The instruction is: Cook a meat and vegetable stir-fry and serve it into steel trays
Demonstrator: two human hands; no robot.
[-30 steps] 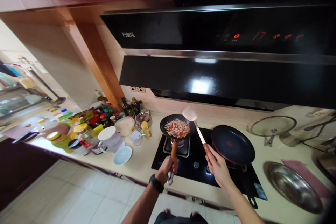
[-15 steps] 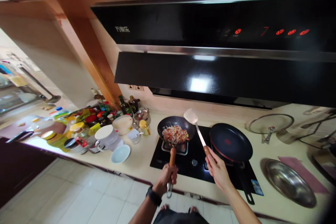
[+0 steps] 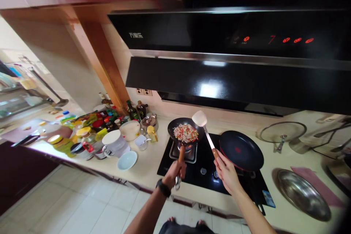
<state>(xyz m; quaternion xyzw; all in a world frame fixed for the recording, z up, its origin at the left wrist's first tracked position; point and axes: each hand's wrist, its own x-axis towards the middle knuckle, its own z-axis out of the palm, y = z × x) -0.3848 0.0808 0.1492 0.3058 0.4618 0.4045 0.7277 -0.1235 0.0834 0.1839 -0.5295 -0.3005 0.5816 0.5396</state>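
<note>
My left hand (image 3: 176, 172) is closed around the wooden handle of a dark wok (image 3: 172, 125). The wok is lifted over the left burner, where a bluish flame (image 3: 188, 147) shows below it. In the wok lies chopped food (image 3: 185, 133), pale strips mixed with red and orange bits. A spatula (image 3: 200, 119) with a metal blade and a wooden grip is held in my right hand (image 3: 225, 171), fingers wrapped round the grip. Its blade is raised beside the wok's right rim, apart from the food.
A black frying pan (image 3: 241, 150) sits on the right burner of the stove (image 3: 203, 161). At right are a glass lid (image 3: 282, 131) and a steel oval dish (image 3: 303, 194). A bowl (image 3: 127, 160), a white mug (image 3: 113, 142) and several jars crowd the left counter. The range hood (image 3: 208, 75) hangs above.
The wok has been moved up and away from me, and the food in it has shifted. Flame now shows under the wok. The spatula stays raised, and my view has tilted slightly.
</note>
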